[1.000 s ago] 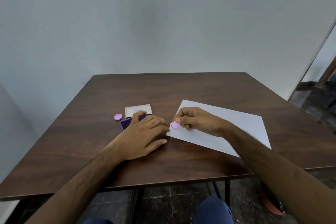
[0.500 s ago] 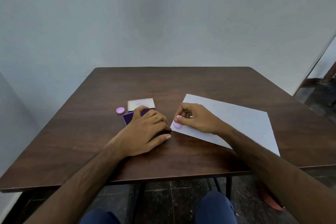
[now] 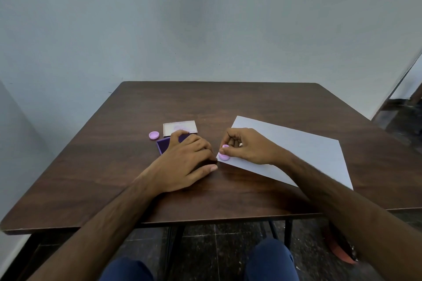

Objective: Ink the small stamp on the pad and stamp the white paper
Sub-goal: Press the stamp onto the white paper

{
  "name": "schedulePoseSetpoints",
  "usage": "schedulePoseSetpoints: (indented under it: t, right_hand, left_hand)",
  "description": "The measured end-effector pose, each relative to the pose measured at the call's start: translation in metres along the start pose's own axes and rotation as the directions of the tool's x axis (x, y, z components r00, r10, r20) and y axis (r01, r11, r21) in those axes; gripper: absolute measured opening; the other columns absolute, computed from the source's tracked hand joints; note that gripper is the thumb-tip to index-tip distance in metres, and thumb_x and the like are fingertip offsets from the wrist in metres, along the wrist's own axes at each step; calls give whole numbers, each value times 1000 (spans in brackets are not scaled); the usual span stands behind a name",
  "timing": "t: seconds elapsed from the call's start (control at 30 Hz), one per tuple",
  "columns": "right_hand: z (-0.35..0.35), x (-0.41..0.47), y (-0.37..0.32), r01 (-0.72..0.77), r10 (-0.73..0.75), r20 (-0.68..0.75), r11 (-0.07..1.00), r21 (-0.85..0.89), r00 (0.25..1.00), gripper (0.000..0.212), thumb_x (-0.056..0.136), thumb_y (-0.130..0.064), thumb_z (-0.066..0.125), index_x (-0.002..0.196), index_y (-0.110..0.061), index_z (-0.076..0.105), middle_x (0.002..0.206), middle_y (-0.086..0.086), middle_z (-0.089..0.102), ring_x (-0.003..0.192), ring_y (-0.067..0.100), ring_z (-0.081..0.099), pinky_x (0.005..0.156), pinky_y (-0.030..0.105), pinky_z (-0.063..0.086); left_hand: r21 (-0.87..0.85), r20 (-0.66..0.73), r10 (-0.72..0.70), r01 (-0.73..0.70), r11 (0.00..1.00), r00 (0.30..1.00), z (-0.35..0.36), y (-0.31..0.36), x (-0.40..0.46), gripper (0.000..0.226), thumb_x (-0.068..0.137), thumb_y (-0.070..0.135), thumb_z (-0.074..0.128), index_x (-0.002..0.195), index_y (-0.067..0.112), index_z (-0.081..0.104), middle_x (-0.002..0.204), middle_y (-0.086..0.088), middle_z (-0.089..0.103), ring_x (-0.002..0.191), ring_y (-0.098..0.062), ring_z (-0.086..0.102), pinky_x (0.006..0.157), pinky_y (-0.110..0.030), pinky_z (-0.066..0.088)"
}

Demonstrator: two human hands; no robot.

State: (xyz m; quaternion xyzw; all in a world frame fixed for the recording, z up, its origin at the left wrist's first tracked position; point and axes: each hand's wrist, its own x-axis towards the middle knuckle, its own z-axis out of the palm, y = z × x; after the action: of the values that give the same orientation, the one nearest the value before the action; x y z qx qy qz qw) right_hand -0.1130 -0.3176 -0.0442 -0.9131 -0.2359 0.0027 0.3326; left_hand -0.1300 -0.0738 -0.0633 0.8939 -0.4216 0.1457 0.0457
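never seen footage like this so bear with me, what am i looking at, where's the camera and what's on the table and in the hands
There is no machine here: a person is working with two bare hands. The single picture comes from a wide-angle camera worn on the person's head, looking forward and down, so you see both forearms and their knees below the dark brown wooden table.

On it lie a white sheet of paper, a dark purple ink pad, a pale rectangular card behind the pad, and a small round pink cap.

The left hand rests flat, partly over the ink pad. The right hand pinches a small pink round stamp, pressing it at the paper's near-left corner.
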Motion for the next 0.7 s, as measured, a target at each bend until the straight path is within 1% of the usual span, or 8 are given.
schedulePoseSetpoints:
  t: [0.17,0.3,0.5,0.53,0.63,0.7]
  right_hand:
    - [0,0,-1,16,-16,9,1000,-5,1000,12,92,-30,71,92,-18,68,88,-3,72,70,5,58,62,14,45]
    - [1,-2,-1,43,-43,15,999,18,999,12,90,-28,73,89,-18,67,77,-13,67,67,4,56,61,17,44]
    - [3,-5,0,73,-73,-3,997,-7,997,15,90,-34,72,88,-20,66,82,-5,71,71,14,61,62,23,45]
    - [3,-5,0,76,-76,-5,997,-19,997,17,90,-36,73,88,-20,66,81,-5,71,70,14,60,61,23,45]
    - [3,-6,-1,93,-95,-19,993,-69,995,20,89,-38,73,87,-19,66,73,-7,67,65,10,57,57,17,40]
    - [4,-7,-2,101,-105,-36,990,-100,994,22,90,-36,71,86,-16,65,70,-8,64,63,9,56,57,15,38]
  left_hand:
    - [-14,-5,-1,1,1000,1000,-1,-1,1,50,102,60,21,113,36,63,121,17,59,123,-6,48,114,-48,19]
    - [-2,-11,-6,6,1000,1000,0,1,-1,50,103,60,20,111,35,63,120,17,58,122,-6,48,114,-48,19]
    - [7,22,-24,24,1000,999,1,0,1,52,102,63,18,111,35,61,121,18,56,122,-6,47,114,-46,17]
    - [5,19,-25,25,1000,999,2,0,1,52,102,62,18,110,35,61,120,18,56,122,-6,47,114,-45,18]
    - [-5,10,-30,31,1000,999,2,0,0,49,103,61,19,109,35,60,119,17,56,121,-6,48,114,-44,18]
    - [6,0,-37,37,999,999,3,0,0,42,104,57,24,109,35,59,119,17,56,120,-7,48,113,-44,19]
